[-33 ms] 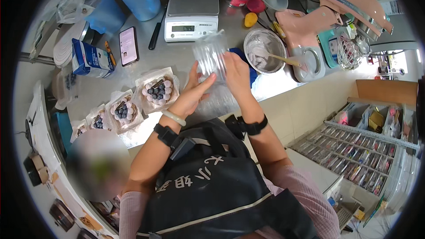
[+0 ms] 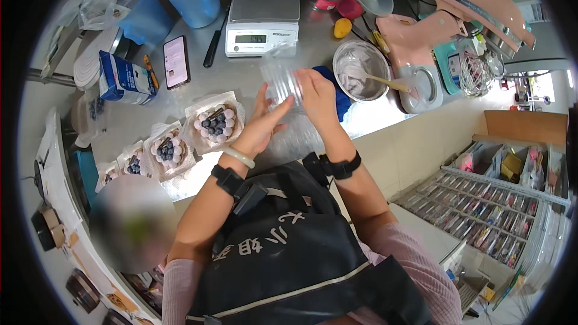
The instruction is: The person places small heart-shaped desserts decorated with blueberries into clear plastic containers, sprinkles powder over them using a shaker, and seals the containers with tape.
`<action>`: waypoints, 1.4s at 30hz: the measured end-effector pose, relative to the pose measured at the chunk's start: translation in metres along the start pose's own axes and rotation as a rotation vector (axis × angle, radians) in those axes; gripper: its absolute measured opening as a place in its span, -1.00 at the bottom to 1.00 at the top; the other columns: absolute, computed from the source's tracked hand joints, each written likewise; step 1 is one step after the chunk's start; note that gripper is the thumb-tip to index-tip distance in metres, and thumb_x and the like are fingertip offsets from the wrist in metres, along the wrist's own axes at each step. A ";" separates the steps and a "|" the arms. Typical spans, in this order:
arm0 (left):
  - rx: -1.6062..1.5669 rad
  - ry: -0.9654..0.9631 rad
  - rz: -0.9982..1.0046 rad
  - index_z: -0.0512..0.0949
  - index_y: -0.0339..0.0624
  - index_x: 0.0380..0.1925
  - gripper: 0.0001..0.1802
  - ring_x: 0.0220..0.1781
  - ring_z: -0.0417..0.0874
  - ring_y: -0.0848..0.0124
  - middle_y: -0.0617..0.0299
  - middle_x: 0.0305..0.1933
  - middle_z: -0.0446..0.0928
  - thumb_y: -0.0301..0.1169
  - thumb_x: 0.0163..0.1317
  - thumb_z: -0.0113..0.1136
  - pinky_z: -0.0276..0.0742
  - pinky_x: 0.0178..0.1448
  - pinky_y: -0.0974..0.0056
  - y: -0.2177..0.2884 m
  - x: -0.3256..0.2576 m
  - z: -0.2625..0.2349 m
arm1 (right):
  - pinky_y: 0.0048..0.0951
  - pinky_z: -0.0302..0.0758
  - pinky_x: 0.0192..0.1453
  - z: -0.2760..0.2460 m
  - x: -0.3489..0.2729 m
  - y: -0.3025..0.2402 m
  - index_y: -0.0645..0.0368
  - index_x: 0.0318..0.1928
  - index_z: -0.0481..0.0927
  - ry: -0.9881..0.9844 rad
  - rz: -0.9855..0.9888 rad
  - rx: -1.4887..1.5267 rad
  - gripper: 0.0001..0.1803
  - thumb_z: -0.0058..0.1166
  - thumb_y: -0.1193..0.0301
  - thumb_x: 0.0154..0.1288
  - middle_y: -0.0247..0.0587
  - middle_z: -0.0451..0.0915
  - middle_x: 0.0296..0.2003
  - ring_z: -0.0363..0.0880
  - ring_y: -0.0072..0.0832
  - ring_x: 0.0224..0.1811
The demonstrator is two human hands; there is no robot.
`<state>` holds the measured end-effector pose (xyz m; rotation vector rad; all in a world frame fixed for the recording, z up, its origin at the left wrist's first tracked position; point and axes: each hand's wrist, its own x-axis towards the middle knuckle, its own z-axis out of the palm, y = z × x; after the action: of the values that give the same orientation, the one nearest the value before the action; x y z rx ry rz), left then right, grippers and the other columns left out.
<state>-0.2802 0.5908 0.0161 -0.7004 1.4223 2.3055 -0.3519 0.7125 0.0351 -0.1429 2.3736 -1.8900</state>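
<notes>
Between my two hands is a stack of clear, ribbed plastic containers (image 2: 278,78), held over the steel table just in front of the scale. My left hand (image 2: 262,121) supports it from the left, thumb along its side. My right hand (image 2: 317,97) grips its right side with bent fingers. Glare blurs the exact shape of the plastic. More clear plastic (image 2: 298,135) lies under my hands near the table edge. Left of my left hand, a round tart (image 2: 215,123) topped with blueberries and pale piped dots sits on white paper; several similar ones line up beyond it.
A white digital scale (image 2: 262,30) stands behind my hands. Right are a metal bowl (image 2: 361,72) with a spatula, a blue cloth (image 2: 341,99) and a pink stand mixer (image 2: 415,39). Left are a phone (image 2: 176,63), a black-handled knife (image 2: 212,48) and blue jugs (image 2: 191,0).
My right hand has shifted slightly left, its fingers bending closer over the clear plastic. My left hand stays almost in place. The tarts and tools have not moved on the table.
</notes>
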 end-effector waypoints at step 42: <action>0.815 0.770 0.425 0.34 -0.51 -0.01 -0.55 0.07 0.37 -0.03 -0.24 -0.01 0.37 -0.36 0.19 -0.07 0.24 0.18 0.15 -0.041 -0.047 -0.164 | -0.57 0.45 -0.39 0.109 -0.044 0.069 0.45 -0.01 0.42 -0.414 0.057 -0.253 -0.40 0.08 0.12 0.17 -0.07 0.47 -0.21 0.48 -0.54 -0.41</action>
<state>-0.1825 0.4605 -0.0486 -1.1212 2.8250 1.4286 -0.2933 0.6291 -0.0553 -0.4346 2.2810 -1.3649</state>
